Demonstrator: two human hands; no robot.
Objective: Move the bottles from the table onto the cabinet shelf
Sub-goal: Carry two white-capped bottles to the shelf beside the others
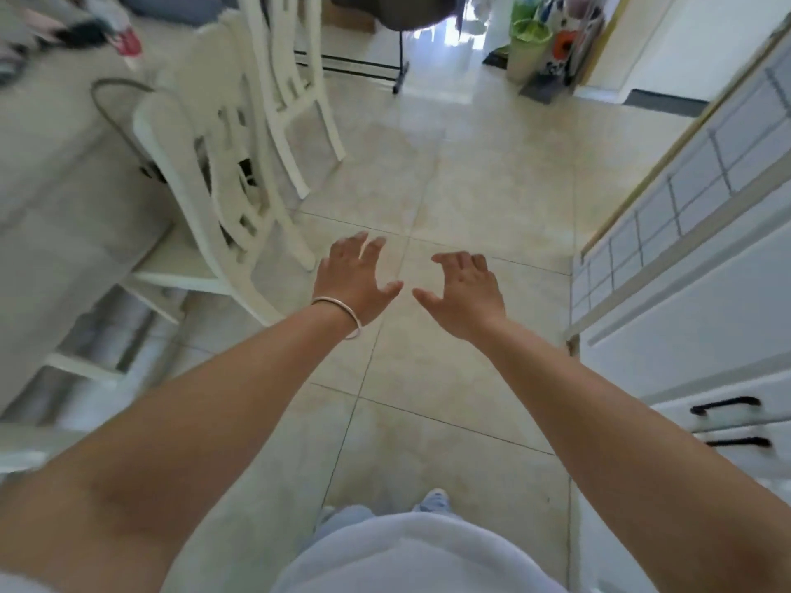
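Both arms reach forward over the tiled floor (449, 173), hands side by side at mid-frame, near each other but apart.

Left hand (353, 278): palm down, fingers spread and nearly straight, thumb angled toward the other hand. It holds nothing and touches nothing. One thin metal bangle (340, 312) sits at its wrist.

Right hand (464, 295): palm down, fingers loosely bent at the knuckles, thumb out toward the left hand. Empty too — no contact with anything.

The table (55, 199) runs down the left side of the frame, pale top, heavily blurred. At its far end, upper left, lies a smear of items: one clear bottle-like shape with a red label (124, 34), plus dark and pink things too blurred to name. How many bottles lie there I cannot tell. One grey cable (107, 104) loops across the tabletop.

White chairs: two counted — one (214, 177) tucked against the table edge, a second (286, 79) behind it toward the top of the frame.

The cabinet (693, 267) fills the right side, white, with a tiled strip along its top; two black handles (727, 406) show at lower right. Its shelf is not visible from here.

Top right: one bin with a green liner (528, 49) by the doorway.
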